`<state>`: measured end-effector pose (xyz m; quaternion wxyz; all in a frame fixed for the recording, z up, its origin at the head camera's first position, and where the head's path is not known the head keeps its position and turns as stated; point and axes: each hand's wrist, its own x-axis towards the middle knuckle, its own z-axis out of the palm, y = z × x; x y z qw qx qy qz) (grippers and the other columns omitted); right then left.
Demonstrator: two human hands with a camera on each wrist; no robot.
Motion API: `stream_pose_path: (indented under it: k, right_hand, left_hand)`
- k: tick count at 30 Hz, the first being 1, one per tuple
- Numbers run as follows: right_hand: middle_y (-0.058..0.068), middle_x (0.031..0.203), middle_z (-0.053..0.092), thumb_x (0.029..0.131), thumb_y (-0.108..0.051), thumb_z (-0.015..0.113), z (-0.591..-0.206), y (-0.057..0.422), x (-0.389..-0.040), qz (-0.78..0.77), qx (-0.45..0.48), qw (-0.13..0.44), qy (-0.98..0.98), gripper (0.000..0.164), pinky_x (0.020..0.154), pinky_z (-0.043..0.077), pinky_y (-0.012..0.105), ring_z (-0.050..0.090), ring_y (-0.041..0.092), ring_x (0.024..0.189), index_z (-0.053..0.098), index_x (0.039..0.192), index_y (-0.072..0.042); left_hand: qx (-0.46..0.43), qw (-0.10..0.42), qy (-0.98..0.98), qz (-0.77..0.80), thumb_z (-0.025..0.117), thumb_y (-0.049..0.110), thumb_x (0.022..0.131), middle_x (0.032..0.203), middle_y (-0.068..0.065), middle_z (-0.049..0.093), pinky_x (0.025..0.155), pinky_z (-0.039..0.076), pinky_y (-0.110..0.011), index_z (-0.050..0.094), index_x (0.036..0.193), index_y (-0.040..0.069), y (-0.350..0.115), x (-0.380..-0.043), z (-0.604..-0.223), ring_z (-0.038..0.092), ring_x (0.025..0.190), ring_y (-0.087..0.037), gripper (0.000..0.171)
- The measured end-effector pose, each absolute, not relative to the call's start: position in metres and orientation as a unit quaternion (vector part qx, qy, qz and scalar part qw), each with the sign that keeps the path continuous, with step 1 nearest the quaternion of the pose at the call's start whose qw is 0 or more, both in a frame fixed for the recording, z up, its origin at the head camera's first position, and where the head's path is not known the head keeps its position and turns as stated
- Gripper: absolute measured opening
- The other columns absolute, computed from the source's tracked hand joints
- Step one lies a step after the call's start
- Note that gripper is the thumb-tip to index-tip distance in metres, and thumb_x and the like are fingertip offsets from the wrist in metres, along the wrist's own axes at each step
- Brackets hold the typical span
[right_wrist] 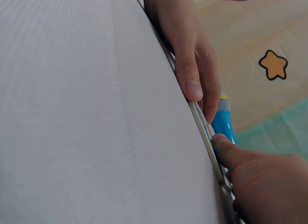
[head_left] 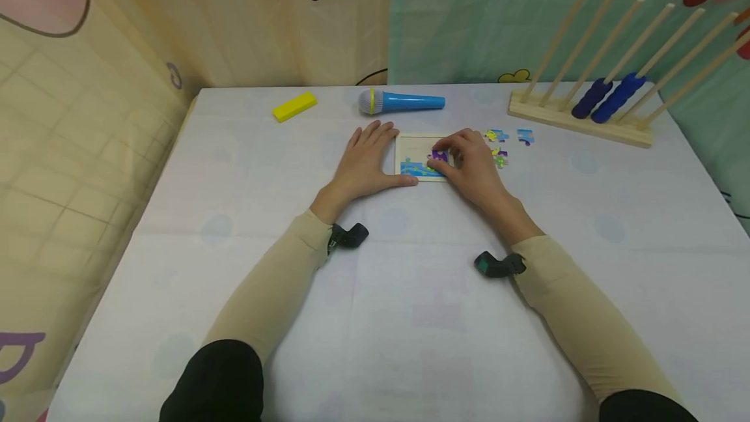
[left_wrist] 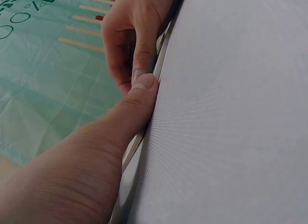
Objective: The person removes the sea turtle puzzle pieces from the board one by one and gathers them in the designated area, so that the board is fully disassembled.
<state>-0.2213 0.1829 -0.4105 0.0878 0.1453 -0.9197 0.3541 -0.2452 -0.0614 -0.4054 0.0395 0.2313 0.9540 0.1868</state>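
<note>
A shallow wooden puzzle tray (head_left: 415,148) lies on the table between the hands, with blue puzzle pieces (head_left: 413,168) along its near side. My left hand (head_left: 364,168) lies at the tray's left, fingers straight and spread, the thumb resting on the near rim. Over the right part of the tray, my right hand (head_left: 473,167) pinches a purple puzzle piece (head_left: 439,155) between thumb and fingers. Whether that piece touches the tray floor I cannot tell. In the right wrist view the tray (right_wrist: 204,132) shows edge-on, and the right thumb hides most of the piece.
Loose puzzle pieces (head_left: 525,137) lie right of the tray, some close beside the right hand. Behind it are a blue toy microphone (head_left: 413,102) and a yellow block (head_left: 295,107). A wooden peg rack (head_left: 580,124) with dark blue beads stands at the back right.
</note>
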Motion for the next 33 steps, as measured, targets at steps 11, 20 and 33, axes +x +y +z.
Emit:
stream_pose_path:
  k: [11,20,33]
  right_hand:
    - [0.016,0.125,0.055,0.099,-0.027,0.076,-0.4075,0.1822,-0.2248,0.321,0.144,0.044,-0.935,0.037,0.1,0.039,0.046,0.044,0.033,0.116,0.064,0.125,-0.004]
    - [0.013,0.12,0.058,0.096,-0.022,0.08,-0.4135,0.184,-0.2241,0.357,0.154,0.096,-0.916,0.035,0.096,0.044,0.041,0.05,0.029,0.113,0.064,0.122,-0.006]
    - [0.005,0.116,0.073,0.101,-0.015,0.073,-0.4142,0.1887,-0.2201,0.452,0.134,0.134,-0.872,0.021,0.092,0.051,0.017,0.066,0.015,0.105,0.072,0.121,-0.009]
  left_hand:
    - [0.231,0.039,0.954,0.188,0.071,0.079,0.082,0.175,-0.006,0.027,0.134,0.002,-0.05,0.034,0.165,0.015,-0.0617,-0.246,-0.4065,0.011,0.165,-0.027,0.111]
    - [0.233,0.037,0.953,0.191,0.072,0.079,0.081,0.175,-0.005,0.027,0.135,0.002,-0.049,0.034,0.165,0.015,-0.0618,-0.2463,-0.4074,0.011,0.165,-0.026,0.111]
    - [0.229,0.039,0.954,0.189,0.072,0.078,0.081,0.175,-0.004,0.027,0.135,0.001,-0.048,0.033,0.165,0.016,-0.0618,-0.2469,-0.4078,0.01,0.165,-0.025,0.111]
